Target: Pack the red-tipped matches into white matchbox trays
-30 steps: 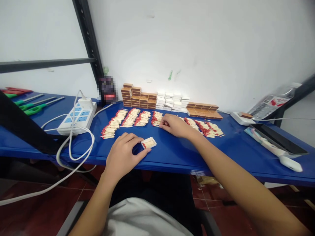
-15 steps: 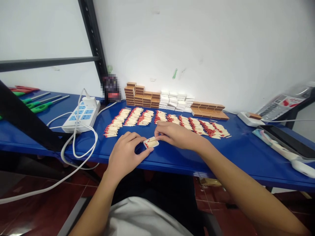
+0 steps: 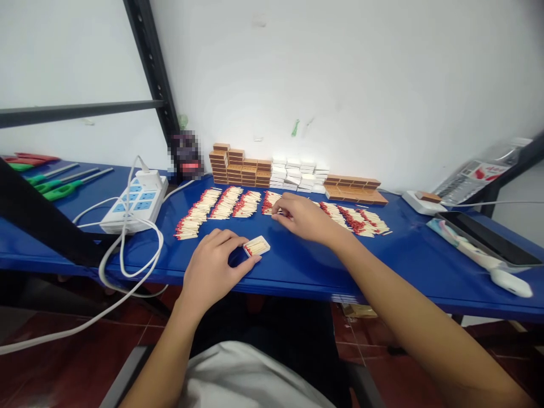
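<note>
Matches could spill if the left hand — fingers clamped on the tray — tilts; whether the right hand pinches is unclear.

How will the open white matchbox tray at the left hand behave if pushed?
The matchbox tray looks thin-walled, so it may dent under a hard squeeze. Low and broad, it would probably slide across the blue table rather than tip. With its top open, tilting could spill the matches inside.
</note>
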The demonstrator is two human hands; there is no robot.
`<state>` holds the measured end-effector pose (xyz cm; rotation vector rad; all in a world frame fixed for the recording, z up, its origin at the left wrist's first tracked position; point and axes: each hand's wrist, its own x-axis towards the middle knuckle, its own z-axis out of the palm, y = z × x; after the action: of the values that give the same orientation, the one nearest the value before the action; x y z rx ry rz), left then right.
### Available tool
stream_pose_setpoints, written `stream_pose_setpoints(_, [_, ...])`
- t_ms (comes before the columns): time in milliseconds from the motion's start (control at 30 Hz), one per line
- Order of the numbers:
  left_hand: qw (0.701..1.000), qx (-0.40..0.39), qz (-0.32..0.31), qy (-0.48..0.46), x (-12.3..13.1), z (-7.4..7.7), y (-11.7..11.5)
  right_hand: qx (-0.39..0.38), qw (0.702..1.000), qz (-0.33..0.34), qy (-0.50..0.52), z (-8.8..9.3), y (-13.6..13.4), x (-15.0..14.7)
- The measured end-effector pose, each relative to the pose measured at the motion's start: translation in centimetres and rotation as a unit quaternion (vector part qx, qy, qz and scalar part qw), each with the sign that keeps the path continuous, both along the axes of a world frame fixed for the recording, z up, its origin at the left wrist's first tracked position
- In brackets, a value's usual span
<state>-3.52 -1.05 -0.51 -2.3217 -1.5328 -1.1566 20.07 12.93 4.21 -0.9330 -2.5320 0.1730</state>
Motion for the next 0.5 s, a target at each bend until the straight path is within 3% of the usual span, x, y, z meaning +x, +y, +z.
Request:
stream_pose_setpoints(167, [1.0, 0.001, -0.001, 0.001, 0.0, 0.0, 0.0, 0.0, 0.999, -0.026, -0.035, -1.2, 2.2, 0.4])
stream_pose_setpoints(500, [1.0, 0.0, -0.002, -0.001, -0.1, 0.0, 0.0, -0.016, 0.999, -0.002, -0.048, -1.6, 2.6, 0.0])
